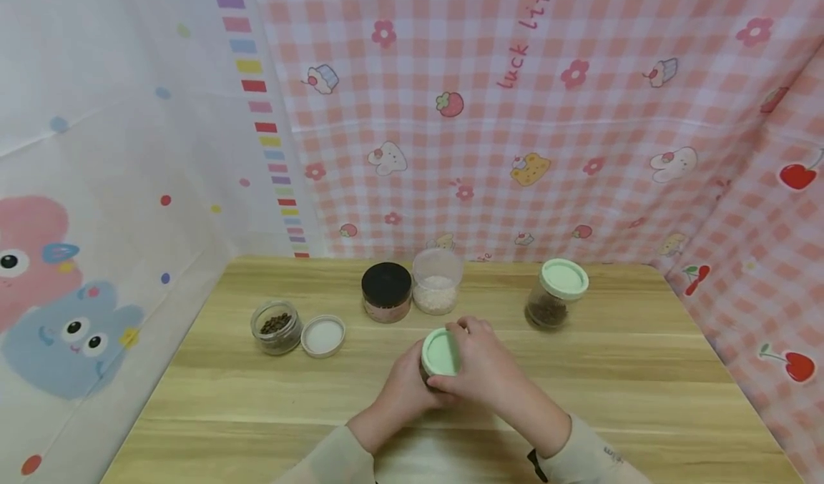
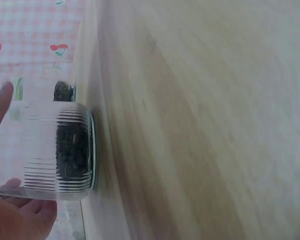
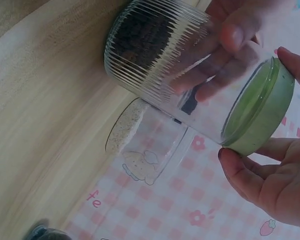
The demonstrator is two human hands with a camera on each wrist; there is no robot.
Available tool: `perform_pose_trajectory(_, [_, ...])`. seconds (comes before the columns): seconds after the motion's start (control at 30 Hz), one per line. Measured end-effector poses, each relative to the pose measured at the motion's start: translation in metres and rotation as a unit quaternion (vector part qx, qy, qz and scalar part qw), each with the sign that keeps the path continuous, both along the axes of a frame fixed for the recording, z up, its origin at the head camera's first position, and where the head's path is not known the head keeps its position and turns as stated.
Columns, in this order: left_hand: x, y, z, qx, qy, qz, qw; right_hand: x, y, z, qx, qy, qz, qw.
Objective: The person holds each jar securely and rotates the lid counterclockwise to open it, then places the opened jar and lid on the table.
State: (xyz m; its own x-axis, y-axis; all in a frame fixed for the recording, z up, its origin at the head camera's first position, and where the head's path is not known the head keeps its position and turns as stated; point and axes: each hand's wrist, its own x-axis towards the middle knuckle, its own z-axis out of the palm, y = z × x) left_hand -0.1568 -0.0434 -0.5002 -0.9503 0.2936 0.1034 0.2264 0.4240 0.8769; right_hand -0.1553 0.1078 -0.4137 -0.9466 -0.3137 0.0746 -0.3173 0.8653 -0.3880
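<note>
My left hand (image 1: 412,384) grips the ribbed clear jar (image 3: 187,75) round its side, near the front middle of the table. Dark bean-like pieces (image 2: 72,150) lie at the bottom of this jar in the left wrist view. A light green lid (image 1: 440,352) sits on its mouth. My right hand (image 1: 486,362) holds that lid by the rim from above, thumb on the near side and fingers on the far side. In the right wrist view, the left fingers show through the clear wall.
An open jar of brown beans (image 1: 277,324) stands at left beside a loose white lid (image 1: 323,337). Further back are a black-lidded jar (image 1: 386,291) and a clear container of white grains (image 1: 438,284). Another green-lidded jar (image 1: 556,294) stands at back right. Printed cloth (image 1: 483,134) hangs behind.
</note>
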Motion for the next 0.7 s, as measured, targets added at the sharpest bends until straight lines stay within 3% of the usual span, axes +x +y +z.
perform_pose_trajectory(0.17, [0.0002, 0.0037, -0.0012, -0.016, 0.016, 0.028, 0.9993, 0.0003, 0.0013, 0.0011, -0.005, -0.002, 0.014, 1.0])
perform_pose_trajectory(0.7, [-0.0038, 0.0023, -0.0018, -0.039, 0.018, 0.029, 0.9987, -0.004, 0.0073, -0.0012, -0.02, 0.016, 0.057, 0.998])
